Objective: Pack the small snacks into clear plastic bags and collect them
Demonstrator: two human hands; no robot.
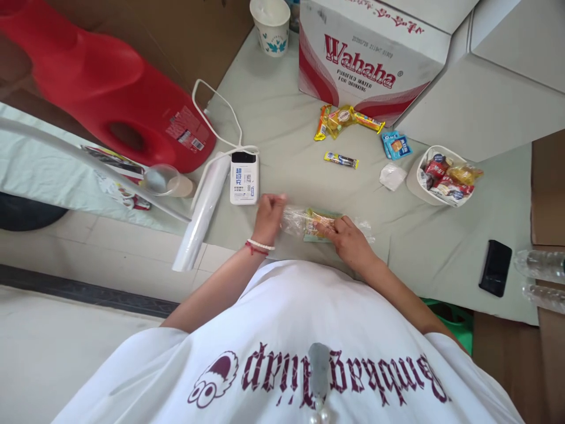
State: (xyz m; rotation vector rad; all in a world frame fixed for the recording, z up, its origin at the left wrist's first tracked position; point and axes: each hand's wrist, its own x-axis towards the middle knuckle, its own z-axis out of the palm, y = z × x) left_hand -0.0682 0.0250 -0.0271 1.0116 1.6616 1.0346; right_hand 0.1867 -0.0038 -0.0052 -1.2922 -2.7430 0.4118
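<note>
At the table's near edge, a green-and-yellow snack packet [318, 224] lies inside clear plastic film [293, 221]. My right hand [352, 242] has its fingers on the packet's right part, gripping it through the film. Over at the film's left end, my left hand [268, 219] is closed, its slightly blurred fingertips pinching the film. The film's other end [365, 229] sticks out past my right hand. Left of my left hand lies a white power bank [245, 182].
A roll of plastic film [203, 212] and a big red jug [132, 100] are on the left. Farther back stand a paper cup [272, 29] and a Wahaha box [371, 65]. Snack packets [342, 121], a white tub of snacks [435, 191] and a phone [495, 268] sit to the right.
</note>
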